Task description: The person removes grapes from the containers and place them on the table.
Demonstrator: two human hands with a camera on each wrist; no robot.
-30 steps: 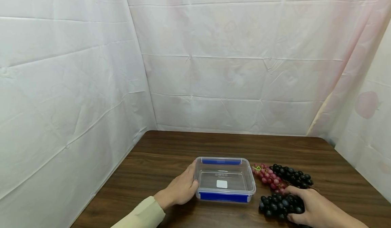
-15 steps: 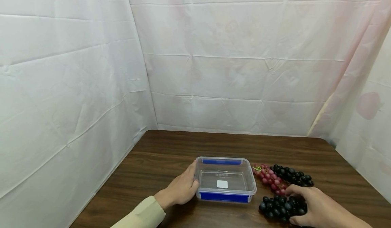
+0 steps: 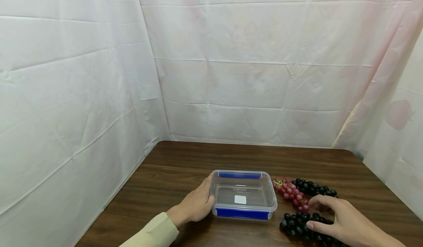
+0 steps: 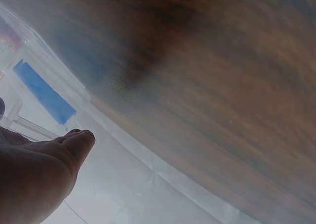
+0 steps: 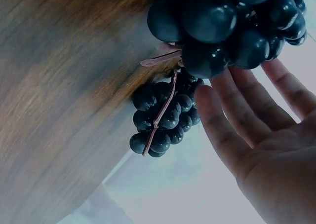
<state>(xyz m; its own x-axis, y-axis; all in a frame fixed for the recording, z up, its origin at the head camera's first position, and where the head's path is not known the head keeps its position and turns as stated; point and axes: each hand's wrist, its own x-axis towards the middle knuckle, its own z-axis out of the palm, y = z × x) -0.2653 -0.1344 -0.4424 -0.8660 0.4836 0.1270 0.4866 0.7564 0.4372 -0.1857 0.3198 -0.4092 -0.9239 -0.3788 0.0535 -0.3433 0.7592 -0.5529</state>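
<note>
A clear plastic food container with blue clips (image 3: 228, 207) sits on the table, and my left hand (image 3: 194, 203) rests against its left side. In the left wrist view, my fingertips lie beside the container's blue clip (image 4: 45, 92). My right hand (image 3: 343, 215) hovers around the near bunch of black grapes (image 3: 294, 226), fingers parted from the thumb and not gripping it. The right wrist view shows my extended fingers close by the large black grapes (image 5: 212, 26); whether they touch is unclear. Behind lie a bunch of red grapes (image 3: 290, 193) and another black bunch (image 3: 314, 187).
The dark wood table (image 3: 185, 158) extends behind the container. White cloth curtains (image 3: 244, 85) hang at the back and on both sides. In the right wrist view, a brown stem (image 5: 160, 113) runs along a smaller-looking black bunch.
My right hand has loosened from the near black grapes, fingers and thumb spreading apart and rising slightly. The bunch shifted slightly right earlier. My left hand and the container hold still.
</note>
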